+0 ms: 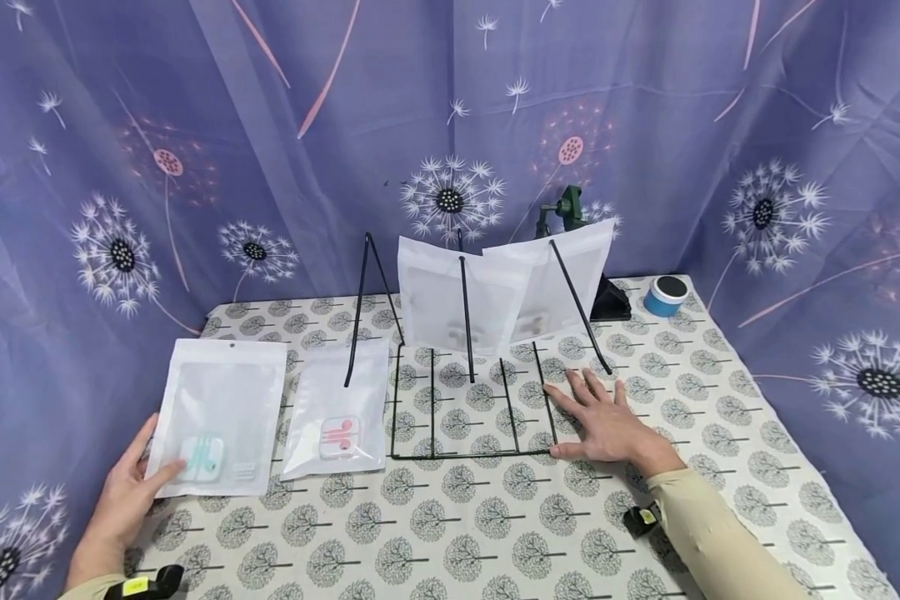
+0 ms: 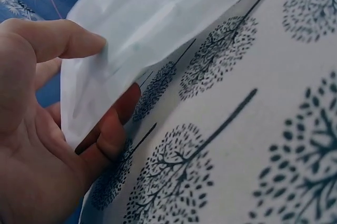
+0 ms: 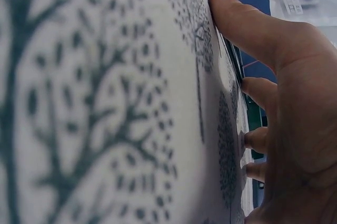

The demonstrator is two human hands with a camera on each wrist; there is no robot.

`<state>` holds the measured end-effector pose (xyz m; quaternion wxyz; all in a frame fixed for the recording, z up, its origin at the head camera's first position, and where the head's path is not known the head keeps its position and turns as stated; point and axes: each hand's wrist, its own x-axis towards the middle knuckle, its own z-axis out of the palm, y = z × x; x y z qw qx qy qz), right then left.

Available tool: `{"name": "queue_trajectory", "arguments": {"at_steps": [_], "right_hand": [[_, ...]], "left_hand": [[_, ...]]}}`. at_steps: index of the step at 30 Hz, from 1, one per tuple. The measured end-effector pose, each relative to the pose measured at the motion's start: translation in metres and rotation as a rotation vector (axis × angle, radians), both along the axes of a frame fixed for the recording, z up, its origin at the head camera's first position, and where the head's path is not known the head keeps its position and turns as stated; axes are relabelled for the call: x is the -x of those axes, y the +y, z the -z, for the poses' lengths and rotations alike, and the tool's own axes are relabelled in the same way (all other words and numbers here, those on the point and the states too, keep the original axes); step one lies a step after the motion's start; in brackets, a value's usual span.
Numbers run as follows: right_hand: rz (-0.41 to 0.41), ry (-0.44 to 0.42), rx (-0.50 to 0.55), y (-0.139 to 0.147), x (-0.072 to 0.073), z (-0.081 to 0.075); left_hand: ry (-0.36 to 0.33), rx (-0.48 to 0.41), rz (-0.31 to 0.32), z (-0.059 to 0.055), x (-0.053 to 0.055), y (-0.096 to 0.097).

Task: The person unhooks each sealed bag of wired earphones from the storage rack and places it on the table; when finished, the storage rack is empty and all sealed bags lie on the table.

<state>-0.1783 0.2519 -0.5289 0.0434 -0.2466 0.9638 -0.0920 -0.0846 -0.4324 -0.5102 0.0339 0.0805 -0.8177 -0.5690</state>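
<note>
4 white pouches show on my head feed, spread across the table (image 1: 510, 558). At its left edge, the left hand (image 1: 123, 500) pinches the near left corner of the mint pouch (image 1: 225, 396), thumb on top and fingers beneath; my left wrist feed shows that side raised off the cloth. Just right of it, the pink pouch (image 1: 318, 392) lies flat. Next, towards the back edge, comes the black rack (image 1: 467, 325), holding 2 upright pouches (image 1: 429, 292). The right hand (image 1: 607, 425) is spread on the table, grasping nothing, thumb touching the rack's near right corner. I judge the step as picking up the mint pouch while steadying the rack; lifting calls for a firm pinch and a path clear of the pink pouch.
</note>
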Motion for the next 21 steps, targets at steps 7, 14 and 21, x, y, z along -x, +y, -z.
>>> {"name": "queue_trajectory", "arguments": {"at_steps": [7, 14, 21], "right_hand": [[0.005, -0.01, -0.004, -0.001, -0.001, -0.002], [0.01, -0.012, -0.017, -0.002, 0.0, -0.002], [0.014, -0.012, -0.014, -0.002, -0.001, -0.001]], "left_hand": [[-0.086, 0.203, -0.004, 0.0, 0.003, 0.002], [-0.185, 0.32, -0.006, -0.007, 0.008, 0.008], [-0.266, 0.497, -0.015, -0.011, 0.015, 0.009]]}}
